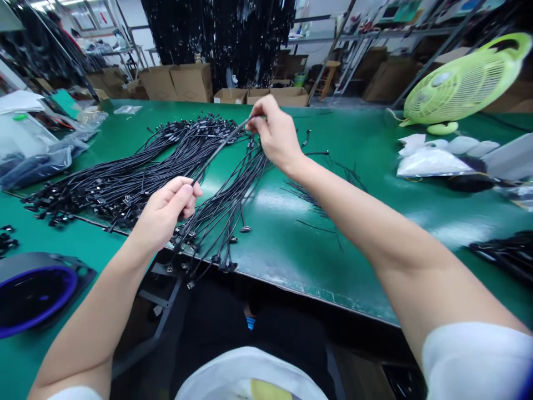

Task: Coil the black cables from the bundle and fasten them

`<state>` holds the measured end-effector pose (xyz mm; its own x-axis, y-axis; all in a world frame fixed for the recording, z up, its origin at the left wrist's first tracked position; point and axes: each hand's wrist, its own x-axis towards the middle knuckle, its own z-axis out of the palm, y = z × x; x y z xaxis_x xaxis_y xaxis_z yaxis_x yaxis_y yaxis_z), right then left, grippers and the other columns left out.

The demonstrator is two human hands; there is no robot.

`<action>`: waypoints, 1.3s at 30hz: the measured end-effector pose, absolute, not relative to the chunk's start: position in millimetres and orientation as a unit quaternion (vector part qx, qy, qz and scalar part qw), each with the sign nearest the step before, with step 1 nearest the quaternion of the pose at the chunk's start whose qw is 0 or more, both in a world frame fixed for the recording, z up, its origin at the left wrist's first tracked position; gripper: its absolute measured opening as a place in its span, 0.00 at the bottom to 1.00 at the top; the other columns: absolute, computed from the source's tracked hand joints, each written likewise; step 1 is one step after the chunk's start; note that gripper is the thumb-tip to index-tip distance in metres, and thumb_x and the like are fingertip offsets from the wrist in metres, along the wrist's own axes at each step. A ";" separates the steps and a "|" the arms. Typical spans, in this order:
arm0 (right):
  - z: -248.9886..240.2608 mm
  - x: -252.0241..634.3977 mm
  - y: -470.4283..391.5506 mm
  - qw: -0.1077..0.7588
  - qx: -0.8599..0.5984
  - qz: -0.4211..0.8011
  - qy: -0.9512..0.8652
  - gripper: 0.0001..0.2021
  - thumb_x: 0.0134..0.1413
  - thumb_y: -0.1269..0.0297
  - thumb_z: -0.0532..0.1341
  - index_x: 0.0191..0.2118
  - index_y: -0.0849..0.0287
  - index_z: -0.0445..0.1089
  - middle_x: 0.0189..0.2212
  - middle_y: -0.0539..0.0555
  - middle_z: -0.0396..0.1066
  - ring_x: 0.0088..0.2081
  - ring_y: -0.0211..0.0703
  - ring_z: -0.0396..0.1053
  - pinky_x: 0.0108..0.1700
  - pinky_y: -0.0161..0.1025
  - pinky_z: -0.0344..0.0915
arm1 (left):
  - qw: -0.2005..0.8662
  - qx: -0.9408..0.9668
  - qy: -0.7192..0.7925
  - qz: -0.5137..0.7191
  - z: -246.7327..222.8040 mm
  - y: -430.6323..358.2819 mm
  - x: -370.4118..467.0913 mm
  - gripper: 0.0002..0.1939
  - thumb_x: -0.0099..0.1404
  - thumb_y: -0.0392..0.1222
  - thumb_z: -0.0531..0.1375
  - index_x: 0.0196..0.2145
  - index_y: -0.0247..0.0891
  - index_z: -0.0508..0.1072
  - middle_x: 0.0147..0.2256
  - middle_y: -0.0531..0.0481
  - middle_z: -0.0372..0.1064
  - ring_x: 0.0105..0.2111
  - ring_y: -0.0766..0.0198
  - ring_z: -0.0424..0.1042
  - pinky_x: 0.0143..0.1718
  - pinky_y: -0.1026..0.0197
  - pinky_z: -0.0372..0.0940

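Note:
A thin black cable point(219, 149) runs stretched between my two hands above the green table. My left hand point(171, 206) is closed on its near end, low and to the left. Higher up, my right hand point(272, 130) pinches the far end between thumb and fingers. Beneath the held cable lies a small bundle of black cables point(231, 194), their connectors hanging over the table's front edge. To the left spreads a larger pile of black cables point(166, 158) with connectors at both ends. Short thin black strands point(310, 197) lie under my right forearm.
A green fan point(462, 80) stands at the back right, near white plastic packets point(433, 161). A dark bowl with a purple rim point(37, 294) sits at the lower left. Dark bundles point(506, 253) lie at the right edge. Cardboard boxes point(191, 83) stand behind the green table point(275, 250).

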<state>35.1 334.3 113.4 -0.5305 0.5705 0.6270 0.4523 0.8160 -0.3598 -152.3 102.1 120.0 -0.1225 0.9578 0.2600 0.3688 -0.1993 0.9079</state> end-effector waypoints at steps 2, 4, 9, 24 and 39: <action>115.3 34.9 334.7 0.387 -0.273 0.091 -0.876 0.16 0.70 0.63 0.40 0.54 0.60 0.56 0.44 0.54 0.66 0.44 0.39 0.69 0.49 0.43 0.64 | 0.285 0.599 0.568 0.487 125.5 96.7 -150.2 0.11 0.67 0.49 0.52 0.35 0.42 0.70 0.23 0.53 0.58 0.23 0.65 0.59 0.26 0.62 0.59; 104.7 39.5 335.9 0.319 -0.271 0.130 -0.899 0.15 0.68 0.68 0.43 0.53 0.62 0.59 0.41 0.53 0.69 0.39 0.37 0.70 0.47 0.41 0.66 | 0.281 0.635 0.594 0.406 123.0 92.9 -155.8 0.13 0.67 0.50 0.52 0.35 0.43 0.72 0.23 0.52 0.61 0.23 0.64 0.61 0.26 0.61 0.60; 51.2 56.0 341.3 0.133 -0.365 0.083 -0.918 0.18 0.62 0.75 0.46 0.53 0.65 0.67 0.48 0.59 0.70 0.44 0.43 0.70 0.50 0.41 0.65 | 0.248 0.737 0.616 0.130 78.8 91.4 -180.1 0.15 0.68 0.50 0.50 0.37 0.45 0.75 0.37 0.50 0.74 0.38 0.57 0.72 0.40 0.58 0.65; -13.9 25.2 379.9 0.090 -0.412 -0.056 -0.905 0.15 0.65 0.73 0.45 0.48 0.65 0.66 0.47 0.64 0.67 0.44 0.46 0.62 0.45 0.38 0.59 | -0.041 0.855 0.514 0.046 -18.0 170.3 -93.8 0.23 0.69 0.47 0.52 0.60 0.44 0.65 0.63 0.42 0.57 0.64 0.45 0.54 0.62 0.34 0.49; 205.6 41.3 327.9 0.301 -0.239 -0.262 -0.885 0.29 0.71 0.58 0.30 0.48 0.65 0.66 0.45 0.54 0.65 0.55 0.48 0.61 0.55 0.54 0.57 | 0.006 0.690 0.638 0.342 53.9 236.9 -187.8 0.21 0.68 0.48 0.53 0.54 0.35 0.67 0.55 0.38 0.68 0.58 0.50 0.63 0.56 0.50 0.59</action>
